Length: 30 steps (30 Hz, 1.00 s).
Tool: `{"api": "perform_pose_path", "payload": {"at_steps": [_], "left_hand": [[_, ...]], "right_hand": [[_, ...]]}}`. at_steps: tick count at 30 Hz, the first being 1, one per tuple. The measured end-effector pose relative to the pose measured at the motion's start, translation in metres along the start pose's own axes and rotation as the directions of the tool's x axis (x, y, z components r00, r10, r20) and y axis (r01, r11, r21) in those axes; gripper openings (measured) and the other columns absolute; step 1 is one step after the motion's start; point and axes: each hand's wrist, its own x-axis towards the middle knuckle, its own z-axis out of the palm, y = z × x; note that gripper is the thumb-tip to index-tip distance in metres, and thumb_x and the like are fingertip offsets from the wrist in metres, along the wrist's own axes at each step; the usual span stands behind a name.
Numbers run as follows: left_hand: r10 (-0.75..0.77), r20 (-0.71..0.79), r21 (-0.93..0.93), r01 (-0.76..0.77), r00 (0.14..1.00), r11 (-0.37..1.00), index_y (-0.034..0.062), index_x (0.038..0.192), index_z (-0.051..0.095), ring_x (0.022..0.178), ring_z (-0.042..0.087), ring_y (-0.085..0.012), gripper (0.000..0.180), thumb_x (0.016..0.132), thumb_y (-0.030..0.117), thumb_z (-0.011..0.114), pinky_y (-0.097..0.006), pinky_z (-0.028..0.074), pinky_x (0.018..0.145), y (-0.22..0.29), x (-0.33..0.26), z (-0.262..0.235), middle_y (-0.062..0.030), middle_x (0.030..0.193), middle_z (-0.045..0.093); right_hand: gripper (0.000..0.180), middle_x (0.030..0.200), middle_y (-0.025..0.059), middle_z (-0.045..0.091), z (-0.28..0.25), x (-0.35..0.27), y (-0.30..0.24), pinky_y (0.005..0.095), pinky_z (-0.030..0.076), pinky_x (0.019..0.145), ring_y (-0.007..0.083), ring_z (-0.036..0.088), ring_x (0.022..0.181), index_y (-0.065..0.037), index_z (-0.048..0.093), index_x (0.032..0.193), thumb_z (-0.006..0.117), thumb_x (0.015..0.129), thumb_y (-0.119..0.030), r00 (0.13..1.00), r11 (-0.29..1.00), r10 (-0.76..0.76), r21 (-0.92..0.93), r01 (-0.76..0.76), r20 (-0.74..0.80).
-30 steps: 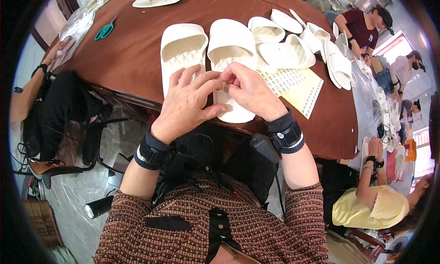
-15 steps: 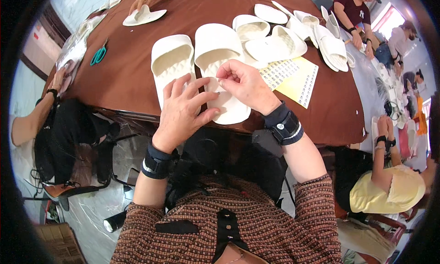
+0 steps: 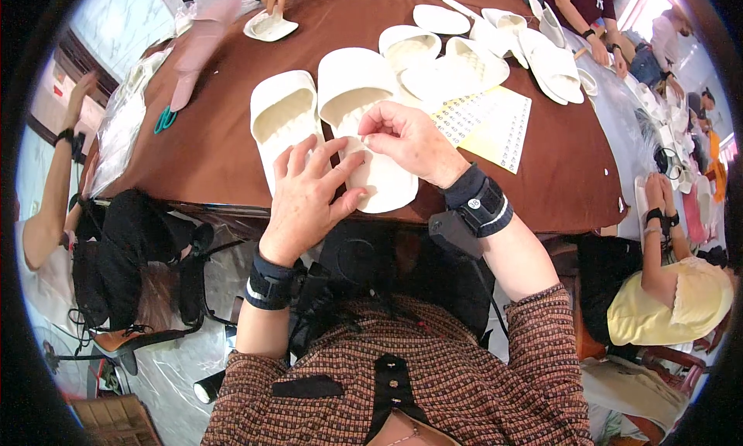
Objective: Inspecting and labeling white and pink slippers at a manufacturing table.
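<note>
I found the cream-white, moulded, open-toed slipper (image 3: 385, 184) at the near edge of the brown cloth-covered tabletop (image 3: 565, 194). Above it, the right hand (image 3: 406, 139) was closed in a pinch; I could not tell whether it gripped anything. The left hand (image 3: 304, 184) was loosely open, fingers spread, partly over a matching cream-white slipper (image 3: 267, 133) alongside. Yellow-and-white printed paper sheets (image 3: 498, 121) lay to the right.

Right hand (image 3: 412, 143) slightly farther from left hand (image 3: 303, 179), blurred pink piece (image 3: 200, 55) now partly over teal scissors (image 3: 165, 120)
</note>
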Motion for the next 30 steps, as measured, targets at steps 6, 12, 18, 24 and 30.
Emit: {"api": "perform_pose_path", "payload": {"at_steps": [6,12,18,24,30], "left_hand": [[-0.026,0.003,-0.020,0.026,1.000,0.999,0.0215,0.124,0.063,0.123,0.044,-0.0354,0.045,0.082,0.036,0.070,-0.052,0.031,0.104,0.0005,-0.0003,0.0016,-0.0040,0.131,0.053],[0.026,0.014,-0.012,-0.026,1.000,1.000,0.0253,0.117,0.068,0.123,0.045,-0.0363,0.037,0.081,0.034,0.070,-0.053,0.031,0.104,-0.0005,-0.0010,-0.0002,-0.0046,0.131,0.054],[0.032,0.016,-0.044,-0.031,0.999,0.999,0.0249,0.114,0.069,0.123,0.045,-0.0371,0.034,0.081,0.032,0.070,-0.053,0.031,0.104,-0.0015,-0.0006,-0.0019,-0.0057,0.130,0.055],[0.011,-0.031,-0.038,-0.013,0.999,0.999,0.0209,0.116,0.068,0.122,0.046,-0.0371,0.038,0.080,0.032,0.071,-0.051,0.032,0.103,-0.0007,-0.0014,0.0012,-0.0051,0.130,0.055],[0.009,-0.026,-0.042,-0.010,1.000,0.999,0.0208,0.118,0.067,0.122,0.047,-0.0371,0.042,0.079,0.036,0.072,-0.054,0.033,0.103,0.0002,-0.0004,-0.0010,-0.0045,0.129,0.056]], "right_hand": [[0.012,0.092,0.0011,0.062,-0.0006,-0.0010,-0.0019,0.0245,0.049,0.080,0.0081,0.058,0.088,-0.001,0.061,0.099,0.060,0.087,-0.001,1.000,1.000,0.007,0.006,-0.007,0.006],[0.011,0.092,0.0011,0.063,0.0000,-0.0023,-0.0034,0.0245,0.049,0.081,0.0083,0.058,0.088,-0.001,0.061,0.099,0.059,0.088,-0.001,1.000,1.000,0.001,0.008,-0.001,0.005],[0.011,0.092,0.0013,0.062,-0.0001,-0.0017,-0.0047,0.0248,0.049,0.080,0.0086,0.058,0.087,-0.001,0.061,0.098,0.059,0.088,-0.002,1.000,1.000,0.001,0.013,-0.001,0.018],[0.011,0.091,0.0010,0.062,0.0014,-0.0026,-0.0006,0.0248,0.048,0.079,0.0082,0.057,0.086,-0.002,0.062,0.098,0.059,0.088,-0.001,1.000,1.000,-0.021,0.002,0.021,0.010],[0.010,0.088,0.0017,0.062,0.0006,-0.0026,-0.0032,0.0246,0.048,0.077,0.0079,0.057,0.084,-0.001,0.062,0.096,0.059,0.087,-0.001,1.000,0.998,-0.004,-0.069,0.005,0.004]]}}
